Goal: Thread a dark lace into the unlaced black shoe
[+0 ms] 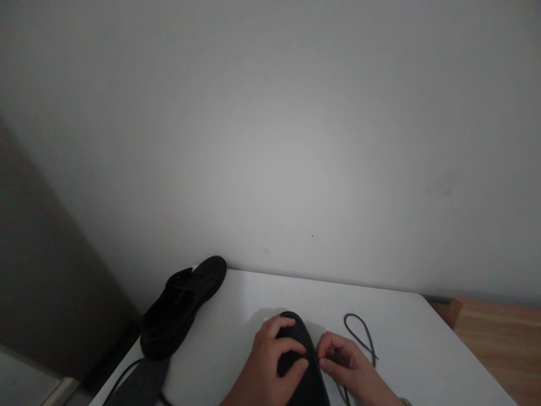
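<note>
Black shoe (302,361) clasped by left hand (270,361); right hand (344,363) pinched lace (359,335) at 3 o'clock; lacing unfinished, second shoe (186,304) bare.

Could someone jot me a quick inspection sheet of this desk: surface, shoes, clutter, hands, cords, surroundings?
Surface: white table, against the wall.
Job's things: black shoe under both hands; black lace looped beside it.
Clutter: second black shoe at the table's left edge; dark insole near it.
Hands: left hand in a grip on the shoe's toe; right hand pinching the lace.
Cables: nothing seen.
Surroundings: plain grey wall; wooden floor at right.
</note>
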The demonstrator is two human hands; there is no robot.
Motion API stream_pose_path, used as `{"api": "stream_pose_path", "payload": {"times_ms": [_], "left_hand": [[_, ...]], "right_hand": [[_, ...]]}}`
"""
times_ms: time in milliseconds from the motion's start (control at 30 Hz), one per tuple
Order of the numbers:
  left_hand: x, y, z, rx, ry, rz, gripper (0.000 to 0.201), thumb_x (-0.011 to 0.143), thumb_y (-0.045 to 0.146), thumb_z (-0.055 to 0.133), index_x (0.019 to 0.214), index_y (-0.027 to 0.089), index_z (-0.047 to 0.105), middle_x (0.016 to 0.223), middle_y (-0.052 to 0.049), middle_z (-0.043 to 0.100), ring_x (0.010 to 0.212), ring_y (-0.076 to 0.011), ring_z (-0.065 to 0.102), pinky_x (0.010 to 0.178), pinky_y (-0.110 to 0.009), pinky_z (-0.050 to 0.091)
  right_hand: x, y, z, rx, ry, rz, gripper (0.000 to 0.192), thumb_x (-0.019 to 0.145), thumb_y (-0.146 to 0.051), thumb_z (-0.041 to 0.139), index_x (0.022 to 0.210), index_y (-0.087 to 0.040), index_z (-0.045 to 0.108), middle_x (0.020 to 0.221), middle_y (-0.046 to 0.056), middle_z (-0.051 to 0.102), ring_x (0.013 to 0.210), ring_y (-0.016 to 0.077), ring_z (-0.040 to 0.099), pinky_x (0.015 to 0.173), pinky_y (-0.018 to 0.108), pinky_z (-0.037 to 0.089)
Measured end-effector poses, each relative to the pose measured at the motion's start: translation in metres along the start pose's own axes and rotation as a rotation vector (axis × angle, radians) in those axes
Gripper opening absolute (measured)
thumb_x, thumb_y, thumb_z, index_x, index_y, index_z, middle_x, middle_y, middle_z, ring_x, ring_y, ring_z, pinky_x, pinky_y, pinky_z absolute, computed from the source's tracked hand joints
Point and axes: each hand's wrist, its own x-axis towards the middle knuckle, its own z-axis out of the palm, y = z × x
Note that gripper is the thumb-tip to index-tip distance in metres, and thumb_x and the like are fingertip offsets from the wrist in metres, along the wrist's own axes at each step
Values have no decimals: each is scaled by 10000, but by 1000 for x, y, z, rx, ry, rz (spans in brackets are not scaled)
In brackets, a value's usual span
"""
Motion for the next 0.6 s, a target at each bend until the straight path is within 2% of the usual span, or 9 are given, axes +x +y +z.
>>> {"api": "stream_pose_path", "payload": {"times_ms": [100, 233, 367, 600], "left_hand": [[8, 10, 3, 138, -78, -14, 222, 694, 168, 780, 857, 308, 837, 1289, -114, 671, 1362, -439, 433, 1142, -609, 285], [18, 13, 11, 248, -140, 10, 284, 623, 81, 777, 811, 287, 827, 1159, -70, 731, 1338, -398, 470, 1126, -568, 327], [22, 3, 18, 340, -138, 70, 296, 618, 20, 711, 806, 222, 815, 1092, -74, 760, 1278, -353, 543, 1095, -501, 376], [22, -16, 18, 324, -81, 186, 312, 604, -5, 665, 791, 214, 784, 1045, -72, 775, 1186, -328, 616, 1026, -454, 425]], "right_hand": [[2, 7, -2, 8, -6, 0, 356, 792, -527, 756, 748, -190, 647, 676, -16, 530, 672, 165, 453, 650, 301, 334], [4, 17, -4, 48, -49, 9, 406, 762, -563, 768, 761, -183, 624, 689, -13, 530, 673, 162, 459, 645, 293, 328], [7, 19, -3, 74, -73, -11, 389, 783, -542, 759, 774, -185, 605, 718, -15, 521, 694, 157, 454, 662, 285, 330], [9, 17, -2, 69, -97, 4, 432, 759, -581, 759, 754, -195, 564, 698, -32, 464, 668, 144, 401, 647, 272, 316]]}}
